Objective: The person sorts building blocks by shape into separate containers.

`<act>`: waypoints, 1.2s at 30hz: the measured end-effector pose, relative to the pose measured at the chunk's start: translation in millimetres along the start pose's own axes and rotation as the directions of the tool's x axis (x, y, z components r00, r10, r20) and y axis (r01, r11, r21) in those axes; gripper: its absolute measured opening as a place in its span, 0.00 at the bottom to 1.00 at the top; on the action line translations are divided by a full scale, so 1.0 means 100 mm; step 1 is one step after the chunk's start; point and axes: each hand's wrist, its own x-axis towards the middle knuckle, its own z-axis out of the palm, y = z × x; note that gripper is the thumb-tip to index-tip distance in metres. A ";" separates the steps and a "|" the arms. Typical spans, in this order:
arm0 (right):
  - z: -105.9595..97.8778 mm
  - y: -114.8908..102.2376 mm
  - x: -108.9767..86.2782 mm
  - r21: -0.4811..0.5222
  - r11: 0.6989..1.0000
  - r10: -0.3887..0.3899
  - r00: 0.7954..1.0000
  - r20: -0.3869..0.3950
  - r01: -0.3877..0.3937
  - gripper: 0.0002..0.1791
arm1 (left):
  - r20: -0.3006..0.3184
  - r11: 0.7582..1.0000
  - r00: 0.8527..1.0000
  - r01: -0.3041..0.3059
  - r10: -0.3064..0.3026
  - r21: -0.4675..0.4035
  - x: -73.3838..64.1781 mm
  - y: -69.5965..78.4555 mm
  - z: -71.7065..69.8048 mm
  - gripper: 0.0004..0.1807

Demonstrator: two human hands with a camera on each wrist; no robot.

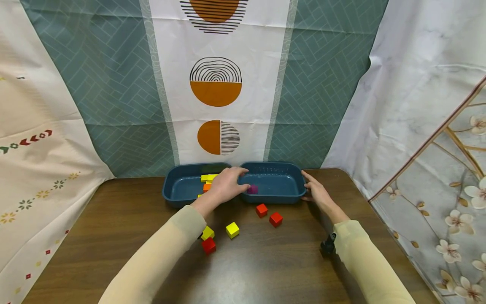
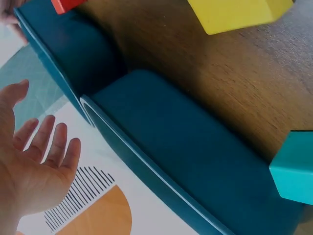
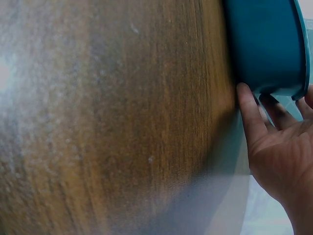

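Over the inner ends of two blue bins hovers my left hand [image 1: 226,185], fingers loosely bent and nothing between them. The right bin [image 1: 273,199] has a purple cube [image 1: 252,189] inside, close to that hand's fingertips. Yellow and orange blocks [image 1: 206,187] lie in the left bin [image 1: 178,197], partly covered by the hand. At the outer end of the right bin, my right hand [image 1: 318,194] touches the end wall with fairly straight fingers [image 3: 252,110].
Two red cubes [image 1: 268,214] sit in front of the right bin. Nearer are a yellow cube [image 1: 232,230], another yellow one [image 1: 207,233] and a red cube [image 1: 209,245] by the left sleeve. A teal cube [image 2: 293,169] shows in the left wrist view. Patterned cloth hangs behind.
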 end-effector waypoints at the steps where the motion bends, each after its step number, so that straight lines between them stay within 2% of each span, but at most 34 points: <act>1: 0.00 0.00 0.00 0.001 1.000 0.001 1.000 -0.001 -0.001 0.34 | -0.004 1.000 1.000 -0.001 0.001 -0.002 -0.01 -0.02 -0.01 0.31; 7: 0.01 0.00 0.00 -0.009 1.000 0.003 1.000 -0.005 -0.003 0.34 | -0.017 0.999 1.000 -0.011 0.010 -0.037 -0.06 -0.08 -0.09 0.31; 16: 0.00 0.01 -0.01 -0.024 1.000 -0.003 1.000 0.018 0.004 0.34 | -0.032 0.992 0.999 -0.028 0.024 -0.125 -0.15 -0.09 -0.22 0.32; 23: -0.10 0.33 0.17 -0.077 0.996 -0.041 0.999 -0.007 0.041 0.34 | -0.071 0.984 0.997 -0.052 0.040 -0.170 -0.25 -0.13 -0.34 0.31; 36: -0.08 0.35 0.18 -0.060 0.997 -0.047 0.999 -0.016 0.046 0.34 | -0.113 0.965 0.993 -0.066 0.038 -0.255 -0.45 -0.26 -0.59 0.30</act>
